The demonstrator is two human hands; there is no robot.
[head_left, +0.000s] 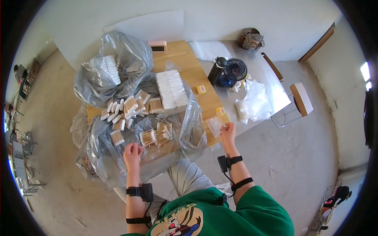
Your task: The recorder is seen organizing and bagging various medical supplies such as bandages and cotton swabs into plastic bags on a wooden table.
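Cotton swabs [163, 134] were heaped on the wooden table [183, 59], near the curled left hand [132, 151]. A clear bag [214, 126] was seen beside the bent right hand [228, 132]; whether either was grasping could not be told.

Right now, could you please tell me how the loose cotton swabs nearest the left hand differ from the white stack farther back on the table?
The cotton swabs show mostly tan sticks, while the white stack looks white. The cotton swabs lie jumbled at varied angles; the white stack sits in neat rows. The cotton swabs form a smaller heap than the white stack. Both have grey plastic near them.
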